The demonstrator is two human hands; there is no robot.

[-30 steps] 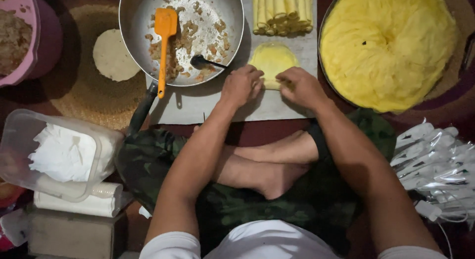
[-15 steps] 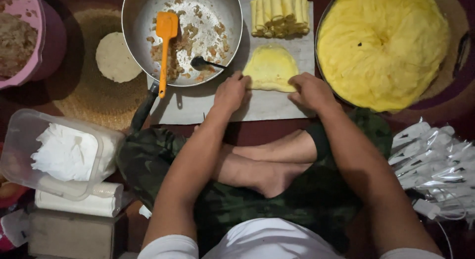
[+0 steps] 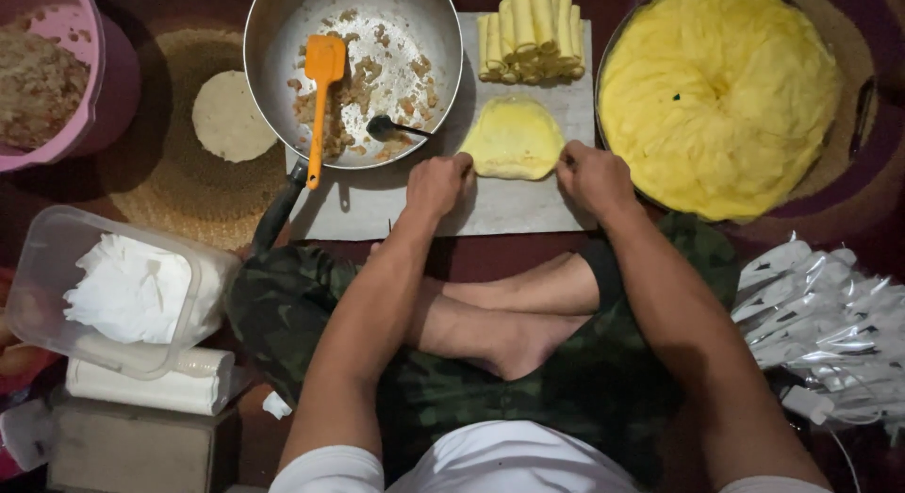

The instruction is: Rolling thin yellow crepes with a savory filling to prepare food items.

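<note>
- The person sits cross-legged on the floor, working on a grey board (image 3: 509,205) laid flat in front of their knees.
- A thin yellow crepe (image 3: 514,139) lies on the board, partly folded in, so it looks like a rounded packet.
- Left hand (image 3: 436,185) pinches the crepe's left edge, fingers curled onto it. Right hand (image 3: 592,177) does the same on the right edge, fingers closed on the fold.
- Just behind the crepe, a stack of finished yellow rolls (image 3: 530,36) sits at the far end of the board.
- To the left, a metal pan (image 3: 353,69) overlaps the board, with crumbly filling, an orange spatula (image 3: 320,97) and a dark spoon (image 3: 386,128) inside.
- On the right, a big round tray holds a pile of yellow crepes (image 3: 721,92).
- A pink bowl (image 3: 57,78) of brownish filling sits at far left, well apart from the hands.
</note>
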